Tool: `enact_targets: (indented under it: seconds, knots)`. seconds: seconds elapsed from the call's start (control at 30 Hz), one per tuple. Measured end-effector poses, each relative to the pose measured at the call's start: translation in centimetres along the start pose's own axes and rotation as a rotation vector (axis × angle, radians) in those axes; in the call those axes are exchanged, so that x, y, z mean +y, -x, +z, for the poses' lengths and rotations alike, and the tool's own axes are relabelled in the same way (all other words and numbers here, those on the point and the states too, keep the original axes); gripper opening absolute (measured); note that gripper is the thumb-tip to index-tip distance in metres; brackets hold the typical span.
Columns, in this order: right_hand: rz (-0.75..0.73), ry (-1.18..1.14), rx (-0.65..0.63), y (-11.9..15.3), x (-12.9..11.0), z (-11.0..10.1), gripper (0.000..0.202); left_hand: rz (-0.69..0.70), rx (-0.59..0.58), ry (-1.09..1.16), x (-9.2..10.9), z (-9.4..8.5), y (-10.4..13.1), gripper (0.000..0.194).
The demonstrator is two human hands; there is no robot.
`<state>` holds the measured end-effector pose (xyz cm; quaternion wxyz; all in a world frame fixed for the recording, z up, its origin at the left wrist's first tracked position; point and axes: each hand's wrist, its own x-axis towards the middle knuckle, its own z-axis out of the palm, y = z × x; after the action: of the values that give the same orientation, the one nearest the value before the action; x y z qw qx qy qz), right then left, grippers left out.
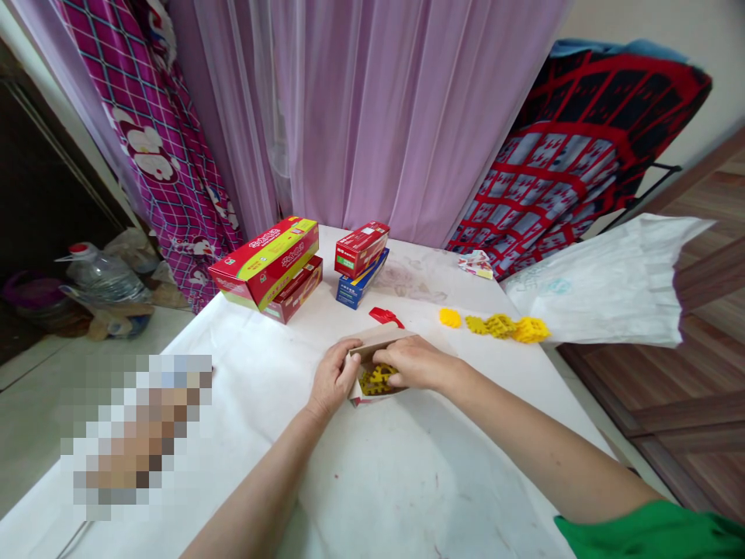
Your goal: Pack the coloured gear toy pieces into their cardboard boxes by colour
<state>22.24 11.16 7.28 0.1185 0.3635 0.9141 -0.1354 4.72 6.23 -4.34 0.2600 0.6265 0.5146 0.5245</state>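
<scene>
A small open cardboard box (377, 339) lies at the middle of the white table (407, 481), with yellow interlocking plastic pieces (377, 379) inside it. My left hand (333, 378) grips the box's left side. My right hand (414, 362) rests over the box's right side, fingers on the rim above the yellow pieces. More yellow pieces (505, 326) lie in a row on the table to the right of the box. A red plastic piece (385, 316) sits just beyond the box.
Two stacked red boxes (268, 265) stand at the back left, a red box on a blue box (361, 262) beside them. A white plastic bag (611, 283) hangs over the right edge. Purple curtains hang behind. A water jug (103, 276) stands on the floor at left.
</scene>
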Motion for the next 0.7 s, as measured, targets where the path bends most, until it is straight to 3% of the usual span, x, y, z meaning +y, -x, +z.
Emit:
enact_targets:
  seconds: [0.17, 0.37, 0.57, 0.7]
  knots:
    - [0.089, 0.182, -0.099, 0.8, 1.0, -0.8, 0.036, -0.007, 0.002, -0.005, 0.2, -0.1, 0.0, 0.032]
    - [0.078, 0.289, -0.234, 0.0, 1.0, -0.2, 0.038, -0.010, -0.001, -0.017, 0.0, 0.0, 0.1, 0.032]
    - [0.011, 0.262, -0.232, -0.6, 0.8, 0.0, 0.049, -0.009, -0.003, -0.018, -0.1, -0.1, 0.1, 0.032]
    - [-0.025, 0.259, -0.230, -0.8, 0.1, -0.1, 0.044, -0.008, -0.001, -0.019, -0.2, 0.0, 0.2, 0.032]
